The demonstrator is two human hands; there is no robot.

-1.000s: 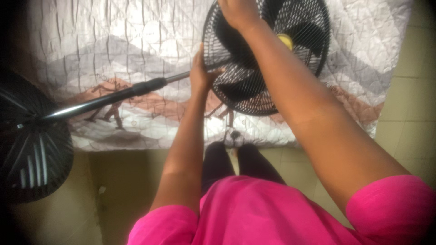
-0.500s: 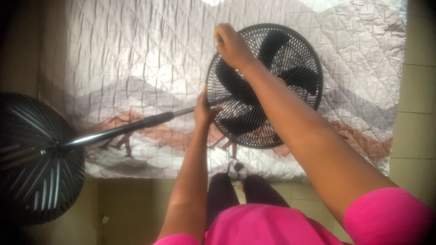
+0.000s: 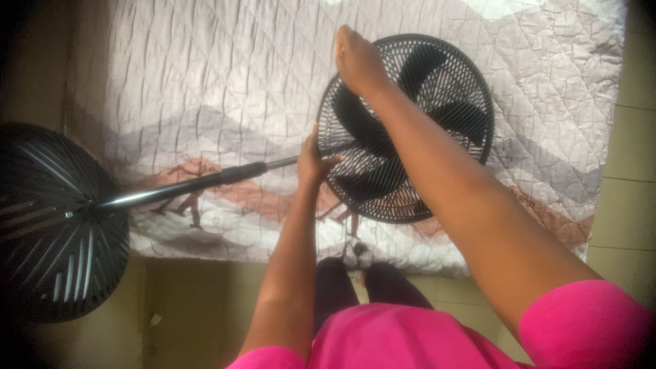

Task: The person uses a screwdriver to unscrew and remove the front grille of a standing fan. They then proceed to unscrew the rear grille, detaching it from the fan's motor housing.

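A black pedestal fan lies on its side across a quilted bedspread [image 3: 205,82]. Its round wire grille [image 3: 437,102], with dark blades behind it, rests on the quilt. My left hand [image 3: 313,160] grips the grille's near left rim where the pole meets the head. My right hand [image 3: 355,60] is closed over the grille's upper left rim. The pole [image 3: 198,186] runs left to the round black base [image 3: 55,225], which hangs past the bed's edge.
The bed edge runs along the lower part of the view, with tiled floor [image 3: 629,205] to the right and below. My legs in dark trousers [image 3: 362,287] stand close against the bed, under a pink top.
The view has shifted, so the fan head sits lower and more centred. My right hand has slid along the rim to the upper left; my left hand keeps its grip.
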